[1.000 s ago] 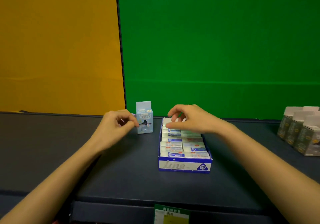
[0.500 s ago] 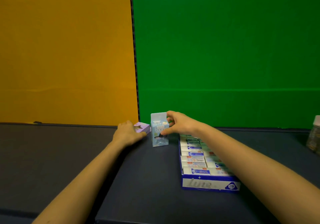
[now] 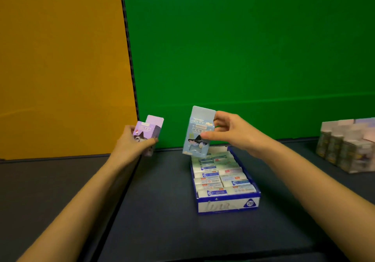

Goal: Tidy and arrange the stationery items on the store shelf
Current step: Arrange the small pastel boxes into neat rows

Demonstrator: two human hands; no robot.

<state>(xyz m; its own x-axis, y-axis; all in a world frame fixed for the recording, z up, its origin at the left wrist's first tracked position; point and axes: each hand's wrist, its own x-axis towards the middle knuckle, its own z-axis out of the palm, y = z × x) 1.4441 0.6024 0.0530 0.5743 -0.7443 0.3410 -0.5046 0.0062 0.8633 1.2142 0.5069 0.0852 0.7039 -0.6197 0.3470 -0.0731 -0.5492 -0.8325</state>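
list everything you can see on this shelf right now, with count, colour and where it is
small light blue cardboard box: 1, pale blue, held tilted above the tray's far end
small purple cardboard box: 1, lilac, held up at left
blue-and-white cardboard display tray: 1, on shelf centre-right, holding rows of white erasers
grey-and-white boxes: several, blurred, far right
dark shelf surface: 1
back panels: orange left, green right
left hand: grips purple box
right hand: grips blue box

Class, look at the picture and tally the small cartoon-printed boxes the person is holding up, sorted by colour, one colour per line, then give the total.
Purple box, in the left hand: 1
Light blue box, in the right hand: 1
Total: 2
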